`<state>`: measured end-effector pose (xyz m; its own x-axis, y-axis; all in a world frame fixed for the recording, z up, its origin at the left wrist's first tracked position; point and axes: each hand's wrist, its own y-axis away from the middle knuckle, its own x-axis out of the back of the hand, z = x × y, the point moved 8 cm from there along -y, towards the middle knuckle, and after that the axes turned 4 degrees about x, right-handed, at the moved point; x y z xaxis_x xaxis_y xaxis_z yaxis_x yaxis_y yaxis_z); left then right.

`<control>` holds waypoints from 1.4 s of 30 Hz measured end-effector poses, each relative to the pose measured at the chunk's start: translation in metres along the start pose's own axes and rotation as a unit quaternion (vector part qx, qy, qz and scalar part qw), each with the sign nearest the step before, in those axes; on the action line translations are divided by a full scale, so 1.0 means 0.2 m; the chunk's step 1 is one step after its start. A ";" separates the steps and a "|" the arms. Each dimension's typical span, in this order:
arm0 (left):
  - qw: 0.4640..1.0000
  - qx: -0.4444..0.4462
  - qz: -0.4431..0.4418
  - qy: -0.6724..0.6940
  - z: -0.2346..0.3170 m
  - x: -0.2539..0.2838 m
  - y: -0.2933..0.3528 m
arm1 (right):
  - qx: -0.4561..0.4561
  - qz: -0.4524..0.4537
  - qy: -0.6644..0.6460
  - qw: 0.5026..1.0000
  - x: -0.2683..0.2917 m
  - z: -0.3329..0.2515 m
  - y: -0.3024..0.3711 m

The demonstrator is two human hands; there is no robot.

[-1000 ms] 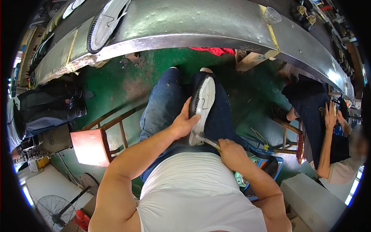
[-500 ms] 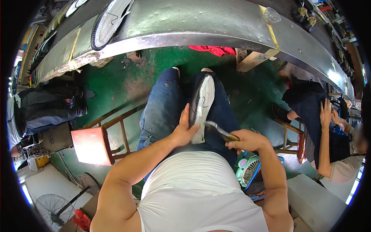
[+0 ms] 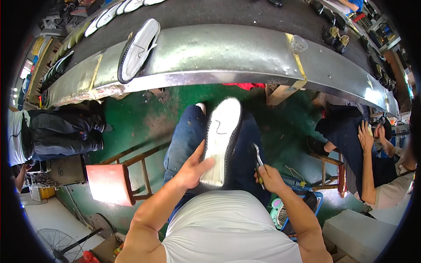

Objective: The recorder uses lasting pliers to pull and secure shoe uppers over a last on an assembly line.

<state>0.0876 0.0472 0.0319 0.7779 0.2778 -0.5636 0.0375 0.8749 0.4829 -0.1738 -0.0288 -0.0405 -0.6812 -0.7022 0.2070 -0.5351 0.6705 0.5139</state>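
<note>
Green workshop floor under a long metal surface (image 3: 245, 65). Sole-up white shoe (image 3: 220, 140) lies on the lap, toe pointing away; left hand (image 3: 193, 168) fingers clamp its heel, right hand (image 3: 269, 177) fingers closed around a metal tool (image 3: 258, 160) just beside.

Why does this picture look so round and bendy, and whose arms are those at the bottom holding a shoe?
The camera sits on a person's head and looks down, and its very wide lens bends straight edges. The arms are that person's own. The left hand holds a shoe on the lap, with its white sole facing up. The right hand grips a thin metal tool beside it. In front runs a long metal bench with another shoe sole lying on it. A red stool stands at the left, and another person sits at the right.
</note>
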 end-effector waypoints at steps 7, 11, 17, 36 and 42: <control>0.970 -0.033 -0.109 0.215 0.54 -0.25 -0.25 | 0.265 -0.014 0.415 0.870 -0.10 -0.50 0.14; 0.987 -0.055 -0.086 0.123 0.63 -0.41 -0.34 | 0.301 0.063 0.360 0.881 0.00 -0.73 0.13; 0.986 -0.071 -0.061 0.138 0.67 -0.45 -0.38 | 0.486 0.161 0.267 0.817 0.11 -1.33 0.12; 0.984 -0.080 -0.033 0.157 0.68 -0.48 -0.34 | 0.695 0.267 0.199 0.637 -0.01 -1.50 0.07; 0.991 -0.065 -0.024 0.112 0.67 -0.52 -0.37 | 0.527 0.179 0.081 0.827 0.05 -1.45 -0.18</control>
<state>0.0881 -0.1007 0.1452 0.6177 0.3023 -0.7260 -0.0202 0.9290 0.3697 -0.0162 -0.1295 0.1850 -0.8597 -0.3799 0.3414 -0.5105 0.6177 -0.5982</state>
